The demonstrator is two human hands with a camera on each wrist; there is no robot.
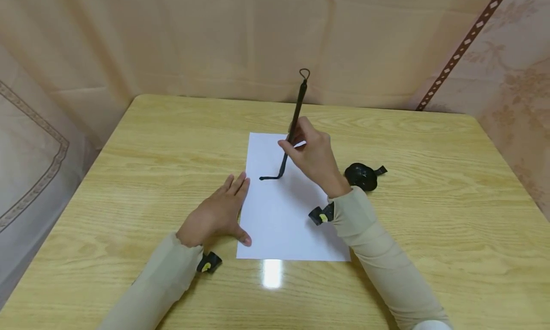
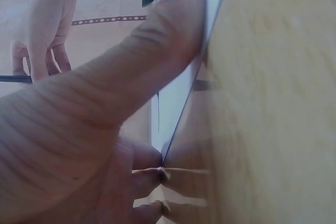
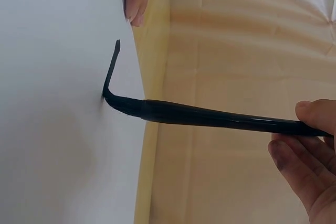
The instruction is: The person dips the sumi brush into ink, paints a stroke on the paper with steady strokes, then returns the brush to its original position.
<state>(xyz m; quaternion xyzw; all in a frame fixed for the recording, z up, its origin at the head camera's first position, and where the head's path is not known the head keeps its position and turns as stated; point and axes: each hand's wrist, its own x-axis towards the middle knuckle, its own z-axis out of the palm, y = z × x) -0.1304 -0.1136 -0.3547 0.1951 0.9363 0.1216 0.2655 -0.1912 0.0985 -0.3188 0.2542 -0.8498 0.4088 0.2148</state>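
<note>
My right hand [image 1: 315,153] pinches a black calligraphy brush [image 3: 194,115] partway along its handle, the thumb opposite the fingers. The brush stands nearly upright, a hanging loop at its top. Its bent, dark tip touches a white sheet of paper [image 1: 279,225], at the right end of a short horizontal black stroke [image 1: 268,178]. My left hand [image 1: 216,210] rests at the sheet's left edge, thumb spread toward the lower corner and fingers extended. In the left wrist view, the left thumb [image 2: 163,30] lies against the paper, and its fingertips meet the tabletop.
A shiny black dish [image 1: 360,177] with a short tab sits right of the paper, partly behind my right wrist. The wooden table [image 1: 429,201] reaches back to a beige curtain [image 1: 193,43]. Small black devices are strapped at both wrists.
</note>
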